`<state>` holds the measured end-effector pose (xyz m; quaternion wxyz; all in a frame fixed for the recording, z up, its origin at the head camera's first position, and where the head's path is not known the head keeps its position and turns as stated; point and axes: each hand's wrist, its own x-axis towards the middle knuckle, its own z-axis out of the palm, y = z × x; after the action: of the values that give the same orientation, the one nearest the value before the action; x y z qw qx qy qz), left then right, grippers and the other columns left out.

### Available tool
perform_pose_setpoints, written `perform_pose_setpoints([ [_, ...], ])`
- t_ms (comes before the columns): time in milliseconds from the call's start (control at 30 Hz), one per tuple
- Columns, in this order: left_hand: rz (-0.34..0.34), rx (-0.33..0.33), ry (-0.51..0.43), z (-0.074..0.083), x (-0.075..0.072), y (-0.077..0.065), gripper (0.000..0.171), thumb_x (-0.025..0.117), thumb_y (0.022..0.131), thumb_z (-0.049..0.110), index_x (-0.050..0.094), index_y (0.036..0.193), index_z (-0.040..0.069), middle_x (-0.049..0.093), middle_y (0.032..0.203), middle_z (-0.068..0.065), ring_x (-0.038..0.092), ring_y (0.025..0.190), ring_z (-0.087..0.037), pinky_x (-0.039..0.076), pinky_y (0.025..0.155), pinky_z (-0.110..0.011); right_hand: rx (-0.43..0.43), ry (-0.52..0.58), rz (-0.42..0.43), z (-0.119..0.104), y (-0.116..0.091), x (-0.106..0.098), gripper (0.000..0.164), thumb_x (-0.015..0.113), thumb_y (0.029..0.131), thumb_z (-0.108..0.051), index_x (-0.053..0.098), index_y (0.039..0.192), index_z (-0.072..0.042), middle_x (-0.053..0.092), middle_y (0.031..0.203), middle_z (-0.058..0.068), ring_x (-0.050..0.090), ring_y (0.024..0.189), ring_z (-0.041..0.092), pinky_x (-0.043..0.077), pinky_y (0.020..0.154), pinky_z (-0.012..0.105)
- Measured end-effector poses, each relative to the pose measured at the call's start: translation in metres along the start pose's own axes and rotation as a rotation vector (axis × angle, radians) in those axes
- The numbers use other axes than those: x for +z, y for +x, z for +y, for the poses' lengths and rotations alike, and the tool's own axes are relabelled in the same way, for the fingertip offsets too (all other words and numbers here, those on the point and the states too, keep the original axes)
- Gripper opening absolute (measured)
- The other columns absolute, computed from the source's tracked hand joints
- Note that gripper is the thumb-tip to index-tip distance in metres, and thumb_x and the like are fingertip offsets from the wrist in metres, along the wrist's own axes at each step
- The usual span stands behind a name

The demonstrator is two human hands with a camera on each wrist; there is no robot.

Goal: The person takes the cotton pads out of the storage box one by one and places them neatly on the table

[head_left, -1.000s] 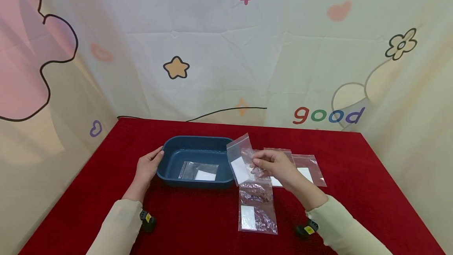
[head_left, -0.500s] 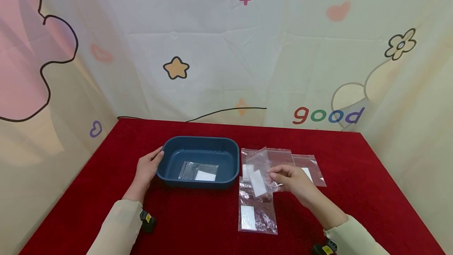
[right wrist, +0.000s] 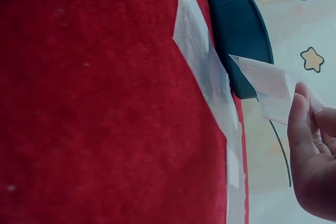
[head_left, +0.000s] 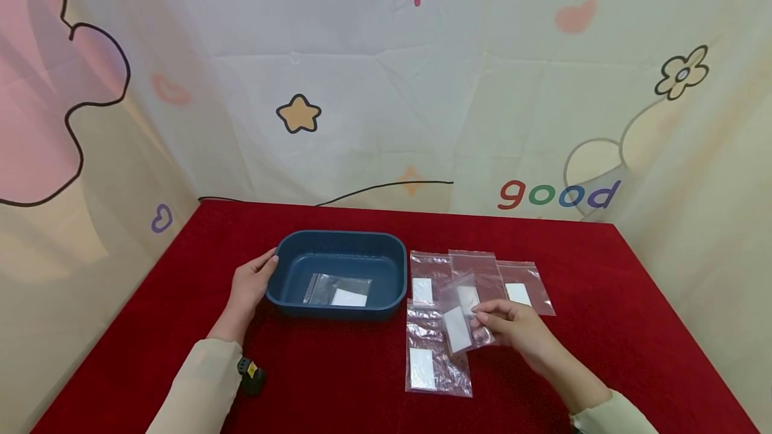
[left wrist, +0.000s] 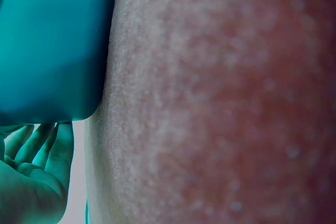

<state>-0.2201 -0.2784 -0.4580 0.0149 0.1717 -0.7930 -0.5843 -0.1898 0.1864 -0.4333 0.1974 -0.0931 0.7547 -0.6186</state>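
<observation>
At the dark blue plastic basin, my left hand rests its fingertips against the left end; in the left wrist view the fingers are fairly straight against its wall. One clear zip bag with a white card lies inside the basin. My right hand pinches another clear zip bag, also with a white card, between thumb and fingertips. It hangs tilted over the bags on the table. In the right wrist view, the held bag shows beside the thumb and fingers.
Right of the basin, several flat zip bags lie on the red cloth: a near one, a back-left one, a middle one and a far-right one. A patterned curtain stands behind the table.
My right hand has moved right and toward me with the held bag, away from the basin's right rim and lower over the other bags. My left hand stays at the basin.
</observation>
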Motion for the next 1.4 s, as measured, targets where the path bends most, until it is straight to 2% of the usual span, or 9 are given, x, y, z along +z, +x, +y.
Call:
perform_pose_setpoints([
  [133,0.004,-0.003,-0.003,0.001,-0.001,0.0,0.05,0.047,0.11,0.026,0.042,0.156,0.007,0.036,0.165,-0.018,0.034,0.154,-0.036,0.037,0.123,-0.051,0.01,0.008,-0.002,0.003,-0.002,-0.001,0.019,0.054,0.103,-0.005,0.067,0.112,0.005,0.072,0.086,-0.013,0.068,0.081,0.001,0.06,0.074,0.022],
  [233,0.003,-0.005,-0.002,0.001,-0.001,-0.001,0.05,0.047,0.11,0.026,0.042,0.156,0.007,0.036,0.165,-0.018,0.033,0.154,-0.036,0.037,0.123,-0.051,0.015,0.018,-0.01,0.007,-0.005,-0.004,0.018,0.054,0.103,-0.005,0.068,0.111,0.003,0.072,0.086,-0.012,0.069,0.08,0.002,0.06,0.073,0.023],
  [467,-0.001,-0.008,-0.006,0.0,-0.001,-0.001,0.05,0.047,0.11,0.026,0.042,0.156,0.008,0.036,0.165,-0.018,0.034,0.154,-0.036,0.037,0.123,-0.051,0.036,0.015,-0.029,0.015,-0.013,-0.012,0.024,0.054,0.104,-0.007,0.065,0.118,0.01,0.072,0.088,-0.01,0.069,0.08,0.003,0.061,0.073,0.024],
  [533,0.001,-0.009,-0.008,0.0,-0.001,-0.001,0.05,0.047,0.11,0.026,0.042,0.156,0.008,0.037,0.165,-0.018,0.034,0.154,-0.036,0.037,0.123,-0.051,0.042,0.016,-0.033,0.017,-0.015,-0.016,0.022,0.054,0.104,-0.008,0.067,0.116,0.006,0.072,0.088,-0.011,0.069,0.081,0.003,0.061,0.074,0.023],
  [667,0.001,-0.008,-0.008,0.001,0.0,-0.001,0.05,0.047,0.11,0.027,0.043,0.156,0.008,0.037,0.164,-0.018,0.036,0.153,-0.036,0.038,0.122,-0.051,0.047,0.035,-0.061,0.022,-0.018,-0.023,0.017,0.054,0.104,-0.009,0.07,0.109,-0.009,0.072,0.087,-0.012,0.069,0.081,0.002,0.06,0.074,0.023],
  [767,0.002,-0.009,-0.003,0.001,0.0,-0.001,0.05,0.047,0.11,0.027,0.042,0.156,0.008,0.037,0.164,-0.018,0.036,0.153,-0.036,0.038,0.122,-0.051,0.051,0.049,-0.086,0.028,-0.02,-0.028,0.017,0.053,0.105,-0.008,0.069,0.108,-0.013,0.072,0.088,-0.012,0.069,0.081,0.002,0.06,0.074,0.022],
  [1033,0.001,-0.009,-0.017,0.002,-0.001,-0.003,0.05,0.047,0.11,0.026,0.043,0.156,0.007,0.037,0.164,-0.018,0.034,0.154,-0.036,0.038,0.123,-0.051,0.102,0.041,-0.079,0.04,-0.021,-0.036,0.018,0.052,0.105,-0.008,0.068,0.112,-0.007,0.071,0.089,-0.011,0.069,0.081,0.002,0.06,0.073,0.022],
  [1400,0.0,-0.009,-0.011,0.001,-0.001,-0.001,0.05,0.047,0.11,0.026,0.043,0.156,0.007,0.037,0.165,-0.018,0.035,0.154,-0.035,0.038,0.122,-0.05,0.159,0.064,-0.085,0.042,-0.028,-0.037,0.016,0.055,0.103,-0.009,0.07,0.107,-0.014,0.071,0.088,-0.009,0.07,0.081,0.004,0.06,0.073,0.02],
])
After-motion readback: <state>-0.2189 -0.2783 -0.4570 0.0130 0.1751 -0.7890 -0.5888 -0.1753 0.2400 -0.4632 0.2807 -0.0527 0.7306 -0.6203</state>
